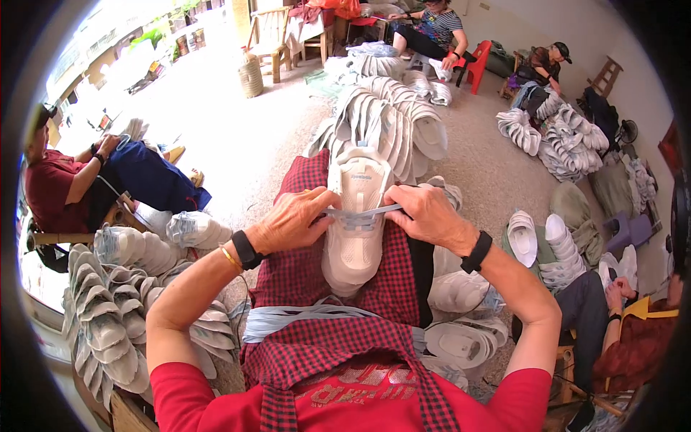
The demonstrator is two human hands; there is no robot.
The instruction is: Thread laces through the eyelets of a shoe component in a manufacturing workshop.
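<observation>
A cream-white sneaker upper (353, 263) lies lengthwise on my lap, over the red-and-black checked apron (389, 277). A flat pale blue-grey shoelace (358, 214) crosses its middle. My left hand (291, 218) pinches the lace at the upper's left side, thumb and fingers closed. Opposite it, my right hand (434, 216) grips the lace's other side, also closed. Between the hands the lace runs nearly level and looks taut. More light blue laces (309, 317) lie in a bundle across my lap near my waist.
Stacked shoe uppers (381, 119) stand just ahead; another pile (108, 317) is at my left, and loose uppers (464, 342) are by my right thigh. A person (68, 176) sits at left, others at far right and back. A red chair (478, 66) stands behind.
</observation>
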